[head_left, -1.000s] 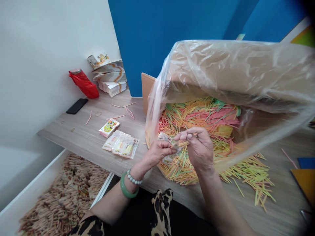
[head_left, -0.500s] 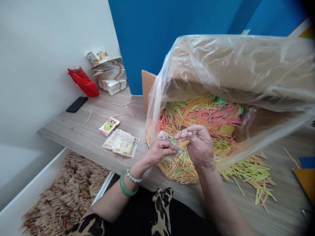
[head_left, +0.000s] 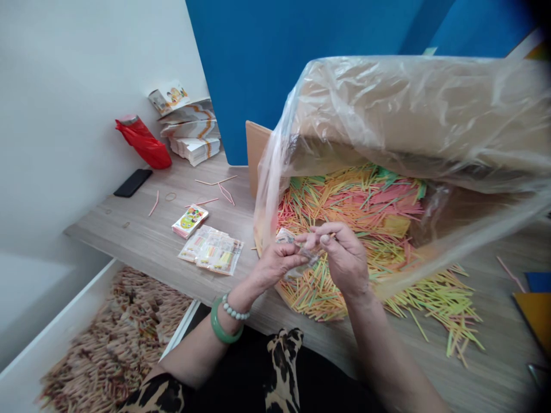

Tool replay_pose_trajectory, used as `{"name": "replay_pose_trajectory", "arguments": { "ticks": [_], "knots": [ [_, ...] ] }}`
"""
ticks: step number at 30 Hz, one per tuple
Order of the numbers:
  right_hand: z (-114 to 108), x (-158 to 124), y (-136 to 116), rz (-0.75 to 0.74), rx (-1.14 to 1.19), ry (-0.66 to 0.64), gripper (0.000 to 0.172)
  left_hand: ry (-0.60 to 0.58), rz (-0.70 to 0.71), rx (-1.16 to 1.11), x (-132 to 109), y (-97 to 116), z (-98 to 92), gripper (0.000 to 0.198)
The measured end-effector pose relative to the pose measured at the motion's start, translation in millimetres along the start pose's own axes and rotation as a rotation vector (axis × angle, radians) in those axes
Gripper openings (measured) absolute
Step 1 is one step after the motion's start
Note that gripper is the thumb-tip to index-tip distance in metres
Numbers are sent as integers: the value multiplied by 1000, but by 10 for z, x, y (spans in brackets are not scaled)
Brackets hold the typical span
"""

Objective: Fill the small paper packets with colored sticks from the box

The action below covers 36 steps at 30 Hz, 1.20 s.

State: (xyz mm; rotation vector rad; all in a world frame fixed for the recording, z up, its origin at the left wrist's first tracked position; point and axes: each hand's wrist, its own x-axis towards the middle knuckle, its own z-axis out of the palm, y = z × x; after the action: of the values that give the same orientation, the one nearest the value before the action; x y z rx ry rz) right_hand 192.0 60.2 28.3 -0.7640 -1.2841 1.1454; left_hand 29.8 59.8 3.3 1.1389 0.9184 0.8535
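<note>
My left hand [head_left: 275, 267] pinches a small clear printed bag [head_left: 284, 236] between thumb and fingers, over the front of a big heap of thin coloured sticks [head_left: 321, 301]. Close beside it, my right hand [head_left: 348, 261] is closed on a few of the thin sticks [head_left: 332, 234], its fingertips at the bag's mouth. Fingers hide most of these sticks, so I cannot tell how far inside the bag they reach. The heap lies in a clear plastic liner [head_left: 275, 155] in a cardboard box [head_left: 259, 140] and spills onto the table.
Left of the box lie filled clear bags [head_left: 221, 255], a small stack of printed cards [head_left: 190, 220] and loose pink sticks [head_left: 226, 194]. Farther back are a black phone [head_left: 133, 183], a red bag [head_left: 144, 143] and stacked cartons [head_left: 196, 150]. A full drawer [head_left: 107, 350] stands below the table's left edge.
My right hand has moved slightly left, bringing its sticks nearer the bag; less of them shows now. My left hand has stayed almost in place with the bag.
</note>
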Motion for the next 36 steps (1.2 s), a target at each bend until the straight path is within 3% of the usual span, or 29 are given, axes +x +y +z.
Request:
{"name": "replay_pose_trajectory", "arguments": {
  "ticks": [7,12,15,19,24,27,31,36],
  "knots": [
    [13,2,103,110,-105,11,21,13,126,-61,16,-81,82,37],
    [-98,-26,97,260,-296,-139,35,85,96,-325,73,-138,80,35],
    [-177,-89,102,266,-282,-88,48,79,28,-449,103,-166,35,38],
    [-199,-174,181,302,-214,42,22,58,17,-480,87,-112,6,36],
    [-186,-227,210,199,-218,163,14,42,114,-398,-7,-3,12,38],
    [-149,-266,224,228,-205,129,16,107,48,-300,-36,-65,41,45],
    [-65,-345,282,254,-136,202,17,200,38,-352,-45,-202,99,34],
    [-67,-402,305,343,-251,-7,17,207,207,-292,-63,-132,132,22]
  ]
}}
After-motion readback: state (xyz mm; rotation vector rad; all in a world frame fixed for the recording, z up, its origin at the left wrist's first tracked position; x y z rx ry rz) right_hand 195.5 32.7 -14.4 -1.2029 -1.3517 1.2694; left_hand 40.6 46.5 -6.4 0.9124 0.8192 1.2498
